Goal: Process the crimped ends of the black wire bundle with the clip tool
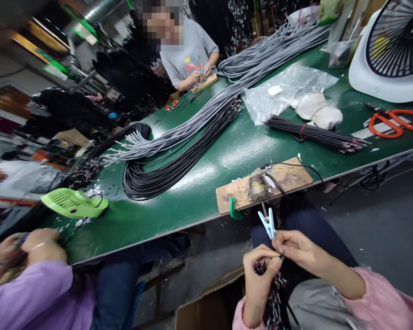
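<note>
My left hand (pixel 260 277) is wrapped round a bundle of thin black cables (pixel 274 300) with red and white wire ends, low in front of my lap. Close beside its thumb, my right hand (pixel 299 250) is pinched on the end of a black cable (pixel 282 255); the fingers partly hide it. Just beyond the fingertips is a light blue clothespin (pixel 267 223) at the tip of a small motor-like device (pixel 258 187). That device is mounted on a wooden board (pixel 223 198) at the table edge, with a green clamp (pixel 233 210) on the board's side.
Grey cables (pixel 206 110) and black cables (pixel 165 176) lie across the green table (pixel 189 201). Orange-handled scissors (pixel 387 126), a tied cable bundle (pixel 309 130) and a white fan (pixel 368 78) are right. Co-workers sit opposite and left; a cardboard box (pixel 199 314) stands below.
</note>
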### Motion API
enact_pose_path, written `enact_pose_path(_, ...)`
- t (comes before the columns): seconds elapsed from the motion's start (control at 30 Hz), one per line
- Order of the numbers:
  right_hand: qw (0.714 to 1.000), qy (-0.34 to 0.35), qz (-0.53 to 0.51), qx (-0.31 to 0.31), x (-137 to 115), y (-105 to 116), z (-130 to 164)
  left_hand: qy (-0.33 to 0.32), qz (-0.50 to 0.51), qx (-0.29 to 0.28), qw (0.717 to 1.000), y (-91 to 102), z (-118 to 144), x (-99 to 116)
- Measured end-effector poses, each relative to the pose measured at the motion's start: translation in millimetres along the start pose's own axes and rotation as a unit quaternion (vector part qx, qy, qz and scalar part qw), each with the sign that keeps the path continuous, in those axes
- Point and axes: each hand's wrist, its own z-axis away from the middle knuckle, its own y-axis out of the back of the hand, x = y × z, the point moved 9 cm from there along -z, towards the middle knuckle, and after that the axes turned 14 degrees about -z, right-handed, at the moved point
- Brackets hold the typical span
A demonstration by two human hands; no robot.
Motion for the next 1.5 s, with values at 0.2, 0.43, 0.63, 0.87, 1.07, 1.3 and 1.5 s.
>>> enact_pose_path(0.2,0.998,-0.005,0.000,0.064,-11.2,13.5,-27.6,-0.108,-0.122,0.072,0.984,20.8,1.6,40.8)
enact_pose_path(0.43,0.995,-0.024,-0.087,0.044,-13.4,-2.7,-46.8,-0.127,-0.130,0.113,0.977,27.3,-3.2,54.5)
enact_pose_path(0.63,0.988,-0.039,-0.139,0.060,-5.1,-1.7,-46.8,-0.111,-0.161,0.091,0.976,21.1,-12.8,52.4)
enact_pose_path(0.87,0.985,-0.025,-0.131,0.110,7.3,29.3,-33.7,-0.100,-0.164,0.088,0.977,23.9,-12.1,51.3)
enact_pose_path(1.07,0.987,-0.001,0.076,0.139,-3.0,48.2,-9.1,-0.086,-0.148,0.071,0.983,21.0,-6.1,39.8)
enact_pose_path(1.3,0.965,0.082,0.246,0.044,-31.9,5.1,-0.5,0.051,-0.122,0.082,0.988,19.9,4.1,-13.5)
enact_pose_path(1.5,0.928,0.125,0.350,0.024,-45.6,-22.5,1.5,0.039,-0.130,0.029,0.990,2.8,0.0,-10.1)
